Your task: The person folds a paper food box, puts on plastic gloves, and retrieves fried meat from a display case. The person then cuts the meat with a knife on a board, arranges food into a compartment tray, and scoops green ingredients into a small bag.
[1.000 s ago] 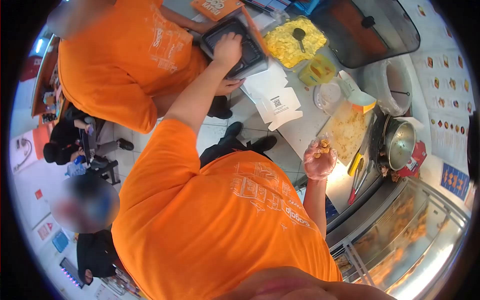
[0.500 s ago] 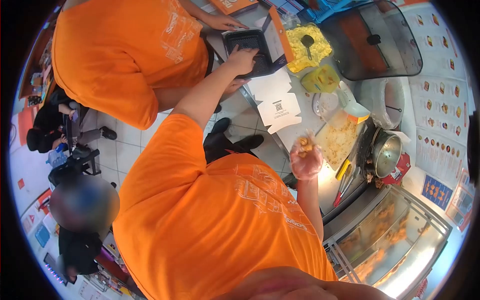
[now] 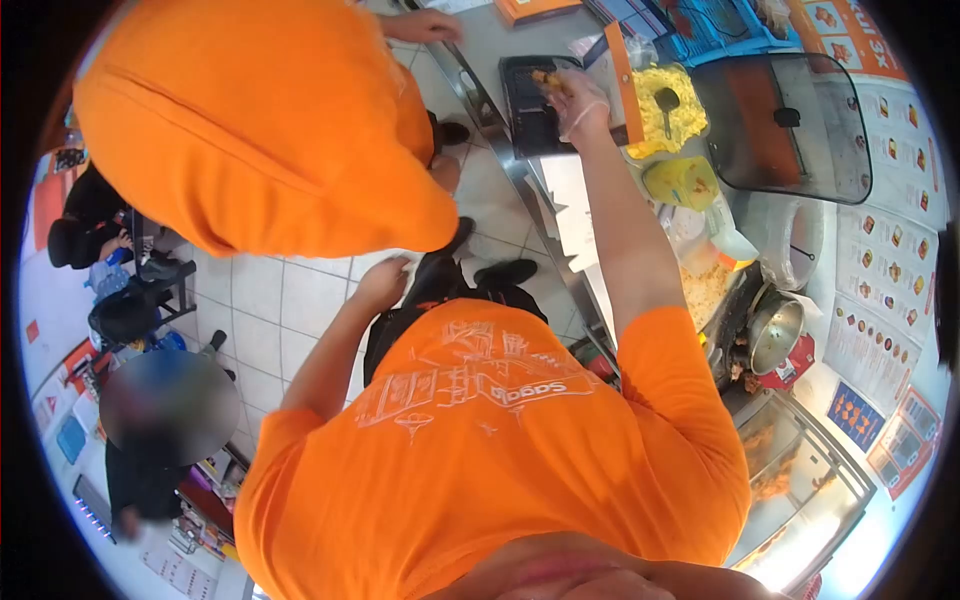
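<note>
My right hand [image 3: 580,105], in a clear glove, is closed on a piece of brown fried food [image 3: 545,78] over a black tray [image 3: 527,118]. The tray sits inside an open orange and white box [image 3: 627,85] on the metal counter. My left hand [image 3: 383,283], bare, is by my left side above the floor, its fingers curled together with no object visible in it. Beside the box stands a container of yellow shredded food [image 3: 685,100] with a black scoop [image 3: 666,99]. Nearer lies a yellow tub [image 3: 682,183].
A co-worker in orange [image 3: 260,130] stands at the left, one hand [image 3: 425,25] near the counter. A clear-lidded dark bin [image 3: 800,140], a steel pan [image 3: 776,335] and a lit glass food case [image 3: 800,480] are at the right. Other people are at the far left.
My right hand has gone forward with the food to the black tray. My left hand has left the tray and come back to my side. The co-worker's hands have let go of the box.
</note>
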`<state>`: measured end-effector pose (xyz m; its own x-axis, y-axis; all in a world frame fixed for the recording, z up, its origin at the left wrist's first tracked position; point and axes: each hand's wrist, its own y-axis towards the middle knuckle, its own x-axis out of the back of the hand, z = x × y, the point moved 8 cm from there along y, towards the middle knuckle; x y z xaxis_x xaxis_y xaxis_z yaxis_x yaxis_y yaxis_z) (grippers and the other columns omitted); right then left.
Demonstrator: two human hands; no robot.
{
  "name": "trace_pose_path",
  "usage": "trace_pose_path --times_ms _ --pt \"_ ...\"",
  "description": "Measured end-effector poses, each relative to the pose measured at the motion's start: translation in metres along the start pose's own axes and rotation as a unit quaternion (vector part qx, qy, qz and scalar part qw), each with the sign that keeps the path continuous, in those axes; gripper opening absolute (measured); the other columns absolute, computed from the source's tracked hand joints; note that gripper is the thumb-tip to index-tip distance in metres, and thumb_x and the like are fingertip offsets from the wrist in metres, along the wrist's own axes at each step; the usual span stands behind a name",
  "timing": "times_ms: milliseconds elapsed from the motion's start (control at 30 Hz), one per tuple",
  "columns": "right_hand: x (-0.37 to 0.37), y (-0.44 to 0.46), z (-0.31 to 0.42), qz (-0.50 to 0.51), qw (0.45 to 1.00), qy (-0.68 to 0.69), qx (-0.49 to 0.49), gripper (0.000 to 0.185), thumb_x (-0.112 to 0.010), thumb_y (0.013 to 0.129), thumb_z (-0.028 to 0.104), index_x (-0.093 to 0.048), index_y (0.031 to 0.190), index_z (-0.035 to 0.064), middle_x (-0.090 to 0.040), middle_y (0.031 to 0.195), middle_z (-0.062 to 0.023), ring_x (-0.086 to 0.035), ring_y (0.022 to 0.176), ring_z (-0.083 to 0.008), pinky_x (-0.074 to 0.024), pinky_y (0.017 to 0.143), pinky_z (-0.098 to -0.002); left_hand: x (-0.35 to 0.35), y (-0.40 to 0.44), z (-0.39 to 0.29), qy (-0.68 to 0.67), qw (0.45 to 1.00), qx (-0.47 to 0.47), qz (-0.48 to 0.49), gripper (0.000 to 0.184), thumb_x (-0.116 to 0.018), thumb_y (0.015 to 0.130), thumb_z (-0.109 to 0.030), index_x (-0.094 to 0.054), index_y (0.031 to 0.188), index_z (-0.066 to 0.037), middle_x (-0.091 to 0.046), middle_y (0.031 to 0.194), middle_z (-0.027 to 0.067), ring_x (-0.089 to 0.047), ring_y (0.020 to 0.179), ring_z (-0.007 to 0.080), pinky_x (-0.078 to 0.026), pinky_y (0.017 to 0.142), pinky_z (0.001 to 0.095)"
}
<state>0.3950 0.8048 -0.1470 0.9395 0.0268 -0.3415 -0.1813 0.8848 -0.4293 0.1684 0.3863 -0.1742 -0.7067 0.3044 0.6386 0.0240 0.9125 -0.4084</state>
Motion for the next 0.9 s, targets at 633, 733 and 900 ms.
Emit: trace_pose_path --times_ms 633,733,900 --pt "-0.096 0.027 0.019 0.304 0.348 -0.854 0.239 0.035 -0.061 0.093 0.022 -0.066 0.125 0.0099 -0.069 0.117 -0.0155 -0.065 0.110 -0.0343 -0.0514 0.093 -0.0414 -0.043 -0.090 0.306 -0.093 0.933 0.348 0.002 0.034 -0.060 0.090 -0.025 -0.063 0.117 -0.005 -0.069 0.107 0.0253 -0.066 0.104 0.0418 -0.053 0.090 0.0443" --pt "-0.095 -0.020 0.055 0.218 0.407 -0.782 0.420 0.035 -0.062 0.090 0.010 -0.064 0.126 0.0079 -0.070 0.113 -0.0118 -0.067 0.105 -0.0322 -0.0527 0.091 -0.0379 -0.004 -0.005 0.244 -0.050 0.975 0.218 0.008 0.032 -0.061 0.089 -0.019 -0.063 0.117 -0.005 -0.072 0.098 0.0226 -0.068 0.098 0.0391 -0.054 0.087 0.0433" --pt "-0.024 -0.137 0.057 0.055 0.909 -0.398 0.111 0.034 -0.065 0.090 0.014 -0.062 0.120 -0.0019 -0.068 0.100 -0.0075 -0.066 0.089 -0.0170 -0.0541 0.076 -0.0307 0.026 0.074 0.172 -0.033 0.992 0.103 0.064 0.034 -0.059 0.083 -0.013 -0.064 0.116 -0.009 -0.073 0.091 0.0196 -0.069 0.091 0.0382 -0.054 0.083 0.0437"
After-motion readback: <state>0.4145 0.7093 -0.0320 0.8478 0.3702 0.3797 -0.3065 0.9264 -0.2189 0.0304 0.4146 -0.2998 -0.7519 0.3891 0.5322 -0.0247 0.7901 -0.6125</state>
